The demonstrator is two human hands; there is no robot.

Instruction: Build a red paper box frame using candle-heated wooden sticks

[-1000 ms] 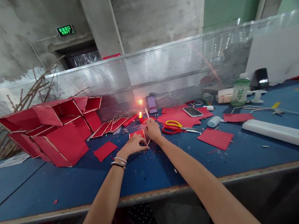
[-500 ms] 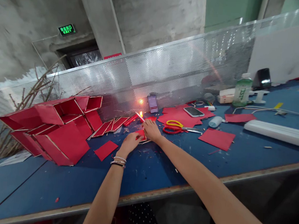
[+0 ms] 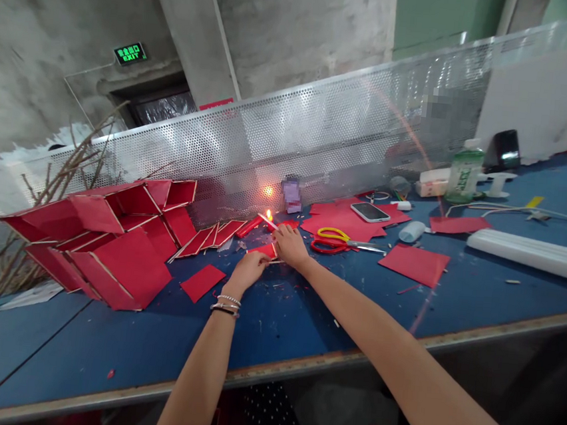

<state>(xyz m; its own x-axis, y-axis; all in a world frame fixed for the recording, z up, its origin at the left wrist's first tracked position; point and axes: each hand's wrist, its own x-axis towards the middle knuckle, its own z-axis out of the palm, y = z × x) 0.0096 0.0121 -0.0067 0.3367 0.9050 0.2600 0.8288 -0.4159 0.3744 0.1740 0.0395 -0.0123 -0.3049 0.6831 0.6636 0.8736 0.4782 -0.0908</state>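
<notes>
My left hand [image 3: 248, 269] is closed on the edge of a small red panel [image 3: 264, 249] with pale stick edging, low over the table. My right hand [image 3: 291, 245] pinches a thin white stick [image 3: 269, 222], its far end beside a small flame [image 3: 269, 215]. What the flame burns on is partly hidden. Left of it lies a red bundle or roll [image 3: 249, 226]. A row of narrow red stick-edged panels [image 3: 214, 236] rests further left. Scissors [image 3: 333, 241] with yellow and red handles lie right of my right hand.
A large red box-like structure [image 3: 129, 258] stands on the left before dry twigs [image 3: 23, 254]. Red sheets [image 3: 413, 264], a phone [image 3: 370, 212], a green-labelled bottle [image 3: 465, 171] and a long white bar [image 3: 535, 255] lie to the right. A perforated metal screen [image 3: 250, 146] runs behind.
The red panel under my left hand has shifted slightly and shows more of its face. My right hand keeps the white stick by the flame. The view has moved slightly.
</notes>
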